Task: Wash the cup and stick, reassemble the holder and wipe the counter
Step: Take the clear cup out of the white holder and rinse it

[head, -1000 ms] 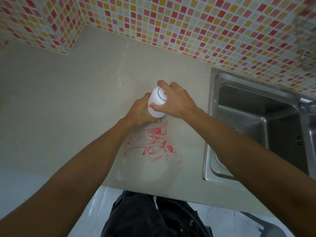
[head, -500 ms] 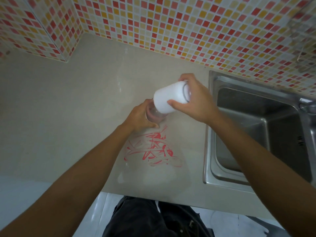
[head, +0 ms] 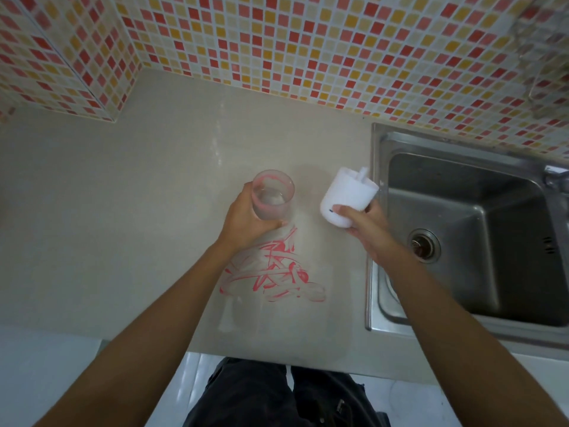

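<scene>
Cup point(head: 272, 195): clear plastic cylinder, pink-smeared rim, upright on the counter point(head: 123, 211), mouth up; left hand point(head: 246, 224) wraps its base. Holder point(head: 348, 197): white, matte, rounded (a stick point(head: 362, 173) juts from it), tilted toward the steel sink point(head: 462, 226); right hand point(head: 361, 224) grips it. Pink scribbles point(head: 272, 272) on glossy beige stone; mosaic tile wall point(head: 308, 41).

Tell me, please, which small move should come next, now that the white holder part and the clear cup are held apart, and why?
Probably carry the clear cup right, over the sink, to rinse it. The left hand holds it upright above the counter, its rim smeared pink. The right hand already has the white holder part, a stick poking out, beside the sink. The red smears can wait.
</scene>
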The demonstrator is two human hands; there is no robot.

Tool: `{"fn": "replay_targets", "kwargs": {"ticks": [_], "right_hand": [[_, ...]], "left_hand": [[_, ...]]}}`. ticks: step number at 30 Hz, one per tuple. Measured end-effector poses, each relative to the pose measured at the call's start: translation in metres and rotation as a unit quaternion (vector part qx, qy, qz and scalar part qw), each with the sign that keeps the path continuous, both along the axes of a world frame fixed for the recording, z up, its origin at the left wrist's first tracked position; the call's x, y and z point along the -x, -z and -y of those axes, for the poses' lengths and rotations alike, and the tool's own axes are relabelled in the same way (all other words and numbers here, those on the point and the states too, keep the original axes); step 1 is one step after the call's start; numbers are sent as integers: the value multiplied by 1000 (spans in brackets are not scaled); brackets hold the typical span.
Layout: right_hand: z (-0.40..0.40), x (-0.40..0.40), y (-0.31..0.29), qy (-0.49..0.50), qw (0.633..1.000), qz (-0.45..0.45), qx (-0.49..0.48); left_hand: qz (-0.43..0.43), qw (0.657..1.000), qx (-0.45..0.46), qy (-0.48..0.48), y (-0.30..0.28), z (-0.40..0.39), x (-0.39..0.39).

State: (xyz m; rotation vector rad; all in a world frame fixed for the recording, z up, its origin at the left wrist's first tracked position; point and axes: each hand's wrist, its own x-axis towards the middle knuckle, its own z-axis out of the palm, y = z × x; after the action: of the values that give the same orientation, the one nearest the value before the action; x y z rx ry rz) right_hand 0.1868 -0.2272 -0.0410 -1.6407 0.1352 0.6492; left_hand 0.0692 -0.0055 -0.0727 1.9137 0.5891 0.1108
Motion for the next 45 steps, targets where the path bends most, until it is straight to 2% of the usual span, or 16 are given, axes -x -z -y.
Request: {"fn": "replay_targets", "kwargs": {"ticks": [3,7,14,19,21,25,31,38,41,45], "right_hand": [[0,7,14,-56,981,136,129],[-2,17,19,-70,964,209,149],[13,14,29,-137,953,226,148],[59,20,25,-157,923,265,230],[91,26,29,-144,910,283,266],[172,34,43,-175,879,255,363],[289,37,58,-177,850,210,450],[379,4,62,-174,819,231,496],[396,-5,63,-161,824,229,493],[397,-6,64,-146,827,240,487]], "left_hand": [[10,1000,6,-7,-2,6,2],[24,999,10,-27,-5,16,6],[53,995,37,-73,-18,43,23],[57,994,29,-90,-21,84,49],[62,995,42,-68,-20,108,61],[37,998,51,10,-16,167,67],[3,995,55,88,-12,260,26],[-58,986,-89,128,7,340,-49],[-76,963,-207,154,16,358,-74],[-123,929,-304,174,20,370,-98]]}}
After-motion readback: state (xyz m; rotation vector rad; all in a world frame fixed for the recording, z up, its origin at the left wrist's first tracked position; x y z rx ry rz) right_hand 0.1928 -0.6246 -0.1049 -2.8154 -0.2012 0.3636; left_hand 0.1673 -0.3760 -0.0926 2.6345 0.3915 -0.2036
